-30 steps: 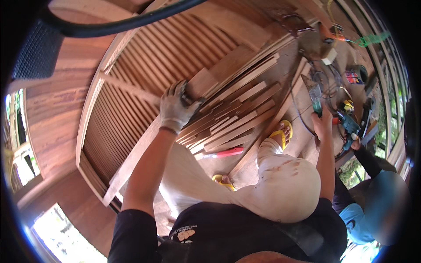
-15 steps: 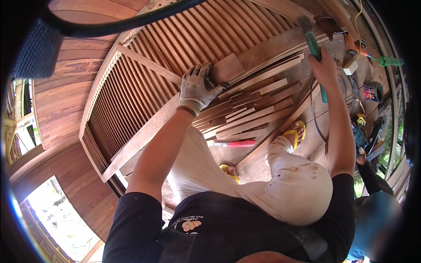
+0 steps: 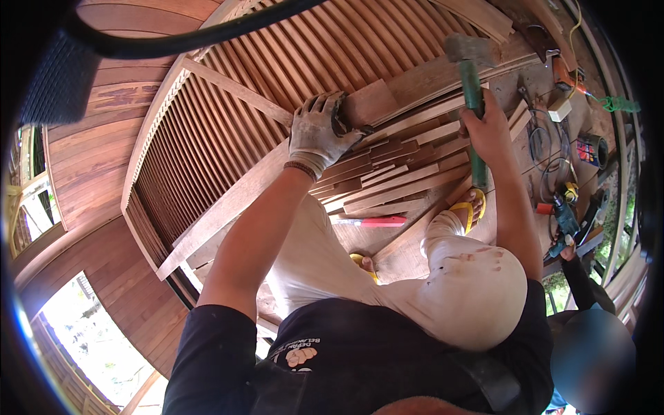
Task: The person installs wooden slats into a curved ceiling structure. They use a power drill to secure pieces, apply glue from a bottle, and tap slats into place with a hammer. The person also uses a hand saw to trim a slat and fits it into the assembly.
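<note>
My left hand [image 3: 321, 131], in a soiled light glove, has its fingers curled over the long wooden board [image 3: 221, 211], right beside a short wood block [image 3: 373, 100] lying on it. My bare right hand [image 3: 484, 128] holds a hammer by its green handle [image 3: 477, 166], its metal head [image 3: 467, 50] raised at the upper right. Above both hands is a curved panel of narrow wooden slats [image 3: 315, 45]. Below them lies a pile of loose cut strips [image 3: 394, 187].
A red-handled tool [image 3: 384, 221] lies by my feet in yellow sandals. At right are coiled cords [image 3: 546, 138], a tin [image 3: 591, 152] and an orange power tool [image 3: 564, 72]. A co-worker's hand [image 3: 569, 250] is at a teal drill [image 3: 566, 220], low on the right.
My right hand has swung up from the right side with the hammer, then shifted left, turning its head upward. My left hand has moved rightward and up along the board.
</note>
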The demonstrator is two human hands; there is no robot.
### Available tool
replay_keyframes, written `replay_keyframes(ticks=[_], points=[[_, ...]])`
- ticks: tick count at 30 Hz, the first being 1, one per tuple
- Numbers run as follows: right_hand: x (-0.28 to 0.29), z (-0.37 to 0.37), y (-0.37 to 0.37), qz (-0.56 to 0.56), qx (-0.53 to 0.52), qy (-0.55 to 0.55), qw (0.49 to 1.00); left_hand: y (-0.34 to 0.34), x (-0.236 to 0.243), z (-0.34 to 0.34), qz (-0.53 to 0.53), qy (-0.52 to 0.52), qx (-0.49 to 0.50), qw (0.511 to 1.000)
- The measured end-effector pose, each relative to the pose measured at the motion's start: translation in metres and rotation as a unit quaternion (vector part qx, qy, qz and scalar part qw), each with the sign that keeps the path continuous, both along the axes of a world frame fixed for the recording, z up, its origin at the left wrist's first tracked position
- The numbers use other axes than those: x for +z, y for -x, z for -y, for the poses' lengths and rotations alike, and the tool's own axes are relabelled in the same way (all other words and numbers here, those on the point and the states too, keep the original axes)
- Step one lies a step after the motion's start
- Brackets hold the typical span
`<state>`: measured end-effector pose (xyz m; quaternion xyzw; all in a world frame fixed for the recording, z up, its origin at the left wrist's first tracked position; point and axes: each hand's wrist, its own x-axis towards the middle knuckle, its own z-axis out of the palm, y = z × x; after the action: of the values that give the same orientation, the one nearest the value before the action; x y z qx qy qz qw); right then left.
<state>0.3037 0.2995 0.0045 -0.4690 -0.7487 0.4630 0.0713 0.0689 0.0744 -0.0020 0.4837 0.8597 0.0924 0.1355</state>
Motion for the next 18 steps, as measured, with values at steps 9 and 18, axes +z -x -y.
replay_keyframes(ticks=[9,18], points=[[0.001,0.036,0.018,0.016,0.190,-0.012,0.982,0.000,-0.004,-0.001,0.012,-0.019,0.012,1.000],[-0.012,0.039,0.002,0.005,0.121,-0.149,0.981,-0.001,-0.003,-0.001,0.013,-0.022,0.014,1.000]])
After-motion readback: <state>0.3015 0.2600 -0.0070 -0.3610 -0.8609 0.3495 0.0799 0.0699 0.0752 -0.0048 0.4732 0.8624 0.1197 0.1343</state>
